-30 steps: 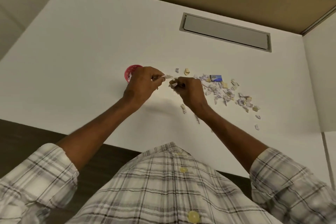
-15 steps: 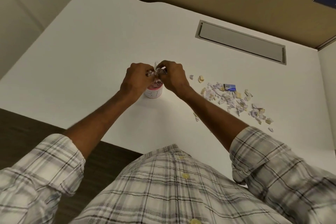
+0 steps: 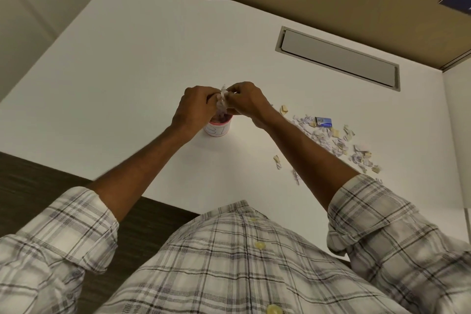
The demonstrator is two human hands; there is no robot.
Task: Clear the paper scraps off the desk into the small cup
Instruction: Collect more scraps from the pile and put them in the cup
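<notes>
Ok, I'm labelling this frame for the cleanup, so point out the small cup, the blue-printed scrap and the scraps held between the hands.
small cup [image 3: 218, 130], head view, on its white side wall.
blue-printed scrap [image 3: 324, 121], head view, on its blue face.
held scraps [image 3: 222, 104], head view, on the paper between both hands.

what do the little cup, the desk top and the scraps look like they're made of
Small cup: probably paper or thin plastic, matte white wall with handwritten marks, pink rim.
Desk top: likely laminate, smooth, white, low sheen, no grain.
Scraps: torn paper, crumpled, printed white and cream; the bunch pinched between left hand and right hand looks alike.
</notes>
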